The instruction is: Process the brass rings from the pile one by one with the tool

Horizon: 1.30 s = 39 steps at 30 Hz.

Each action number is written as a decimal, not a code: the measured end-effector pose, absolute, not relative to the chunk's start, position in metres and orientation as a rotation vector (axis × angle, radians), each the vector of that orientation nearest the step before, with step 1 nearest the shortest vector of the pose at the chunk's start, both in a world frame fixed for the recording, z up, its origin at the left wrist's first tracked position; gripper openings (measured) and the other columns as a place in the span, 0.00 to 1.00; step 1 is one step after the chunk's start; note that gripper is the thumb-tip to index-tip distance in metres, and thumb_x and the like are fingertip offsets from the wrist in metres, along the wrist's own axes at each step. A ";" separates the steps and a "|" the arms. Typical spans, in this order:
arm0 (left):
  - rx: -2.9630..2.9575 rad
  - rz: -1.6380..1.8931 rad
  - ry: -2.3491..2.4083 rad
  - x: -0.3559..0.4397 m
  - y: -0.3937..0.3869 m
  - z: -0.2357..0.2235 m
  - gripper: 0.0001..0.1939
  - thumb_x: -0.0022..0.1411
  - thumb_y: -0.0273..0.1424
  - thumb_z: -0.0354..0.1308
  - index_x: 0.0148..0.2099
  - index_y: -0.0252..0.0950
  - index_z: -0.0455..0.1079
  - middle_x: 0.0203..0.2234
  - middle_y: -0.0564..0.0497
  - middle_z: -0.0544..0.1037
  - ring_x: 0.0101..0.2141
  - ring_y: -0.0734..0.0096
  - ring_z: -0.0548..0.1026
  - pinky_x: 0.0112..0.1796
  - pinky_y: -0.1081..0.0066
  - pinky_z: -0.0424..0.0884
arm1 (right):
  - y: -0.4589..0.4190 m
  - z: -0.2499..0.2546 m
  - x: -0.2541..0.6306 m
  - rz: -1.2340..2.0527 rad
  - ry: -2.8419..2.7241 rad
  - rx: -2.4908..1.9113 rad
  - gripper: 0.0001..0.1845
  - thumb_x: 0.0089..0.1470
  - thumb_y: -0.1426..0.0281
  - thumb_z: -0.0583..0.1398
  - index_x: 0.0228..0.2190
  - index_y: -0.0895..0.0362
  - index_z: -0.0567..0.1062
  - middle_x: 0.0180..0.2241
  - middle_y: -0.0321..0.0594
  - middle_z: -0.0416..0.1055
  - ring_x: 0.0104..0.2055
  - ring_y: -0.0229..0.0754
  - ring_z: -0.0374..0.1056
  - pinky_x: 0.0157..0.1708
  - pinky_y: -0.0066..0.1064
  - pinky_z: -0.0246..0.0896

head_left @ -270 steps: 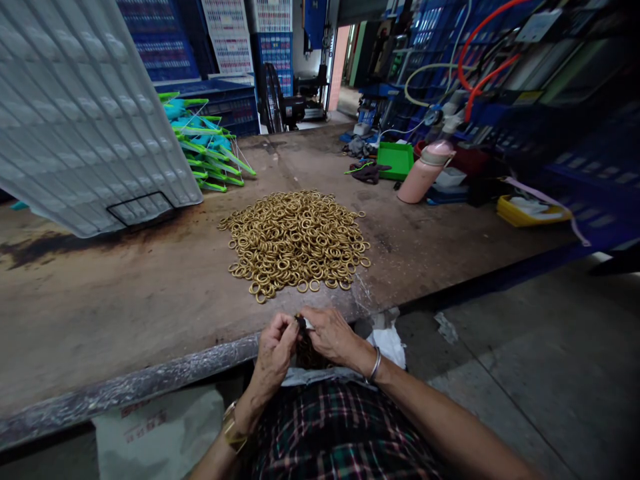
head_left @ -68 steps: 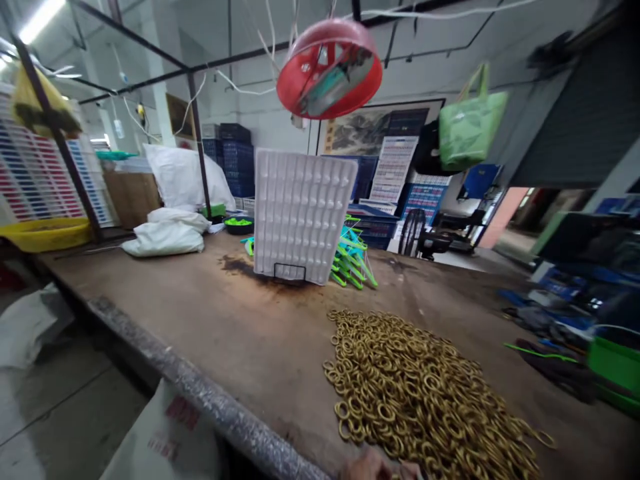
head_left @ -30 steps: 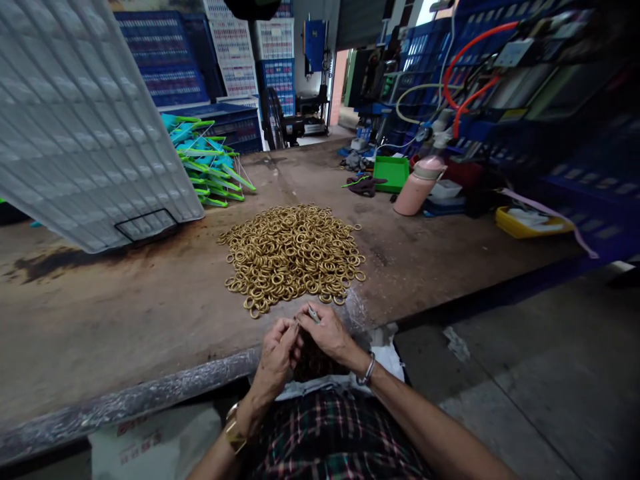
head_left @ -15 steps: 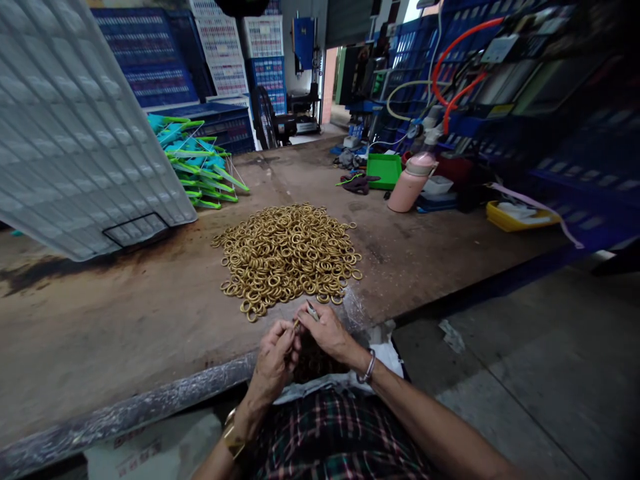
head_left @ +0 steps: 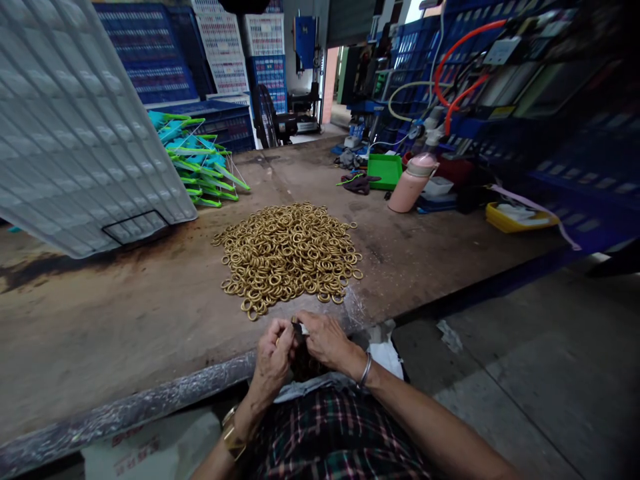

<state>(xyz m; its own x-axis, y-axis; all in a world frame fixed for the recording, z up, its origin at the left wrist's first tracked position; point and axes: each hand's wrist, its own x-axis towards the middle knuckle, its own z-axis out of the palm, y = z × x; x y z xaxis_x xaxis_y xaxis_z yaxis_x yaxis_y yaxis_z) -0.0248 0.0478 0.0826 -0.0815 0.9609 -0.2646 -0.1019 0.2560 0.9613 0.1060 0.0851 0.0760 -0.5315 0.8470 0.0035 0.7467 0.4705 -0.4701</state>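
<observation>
Just in front of my body, my left hand (head_left: 274, 350) and my right hand (head_left: 327, 340) meet at the table's near edge. My right hand is closed around a small knife (head_left: 303, 329); its dark blade points left toward my left fingertips. Those left fingers are pinched on a gold-coloured ring (head_left: 293, 320), mostly hidden by the fingers. Beyond both hands lies a wide heap of gold-coloured rings (head_left: 295, 253) on the brown table (head_left: 165, 320). More rings (head_left: 313, 364) show dimly in the shadowed lap area under my hands.
A tilted white plastic crate (head_left: 100, 147) stands at left, beside a pile of green and blue plastic pieces (head_left: 200, 163). Farther right are a green tray (head_left: 385, 171), a pink bottle (head_left: 413, 185) and a yellow tray (head_left: 520, 219). Machinery with orange hoses (head_left: 443, 60) rises behind them.
The knife has turned in my right hand: its tip pointed up and away before, and now the blade lies toward my left fingers. The ring heap is unchanged.
</observation>
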 end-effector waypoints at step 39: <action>0.312 1.184 0.902 -0.039 0.056 0.086 0.16 0.42 0.32 0.67 0.32 0.34 0.65 0.20 0.57 0.68 0.20 0.81 0.67 0.16 0.83 0.54 | 0.132 0.085 0.112 0.500 -2.051 -1.375 0.09 0.50 0.76 0.53 0.33 0.56 0.71 0.31 0.37 0.68 0.34 0.38 0.63 0.35 0.26 0.54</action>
<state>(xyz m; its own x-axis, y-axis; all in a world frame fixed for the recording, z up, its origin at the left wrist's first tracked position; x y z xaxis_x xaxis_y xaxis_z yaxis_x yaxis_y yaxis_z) -0.0393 0.0559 0.0862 0.0905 0.8931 -0.4406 -0.6621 0.3844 0.6433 0.1117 0.1317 0.0846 -0.2724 0.9210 0.2785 0.6896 0.3887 -0.6110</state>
